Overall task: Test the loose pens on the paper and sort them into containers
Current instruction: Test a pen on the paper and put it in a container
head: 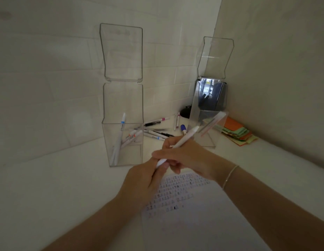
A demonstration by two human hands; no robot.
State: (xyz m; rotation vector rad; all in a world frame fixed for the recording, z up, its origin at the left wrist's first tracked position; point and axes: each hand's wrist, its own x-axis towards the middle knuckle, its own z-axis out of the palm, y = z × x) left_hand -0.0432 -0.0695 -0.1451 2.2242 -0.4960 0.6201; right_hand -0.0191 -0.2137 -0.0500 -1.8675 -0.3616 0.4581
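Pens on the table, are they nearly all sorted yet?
Partly. Several white pens stand in the clear plastic box on the left, and a few in the right clear box. Both hands hold one white pen. Loose pens still wait between the boxes.

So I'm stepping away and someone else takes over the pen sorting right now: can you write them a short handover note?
Hands: right hand grips a white pen mid-barrel; left hand pinches its lower end, perhaps the cap. Both are above the paper.
Things: left container holds several white pens; right container holds a few. Loose pens lie between the containers.
Done: the paper carries rows of test marks, and some pens are sorted.
Left: test the held pen, drop it in a container, then work through the loose pens.
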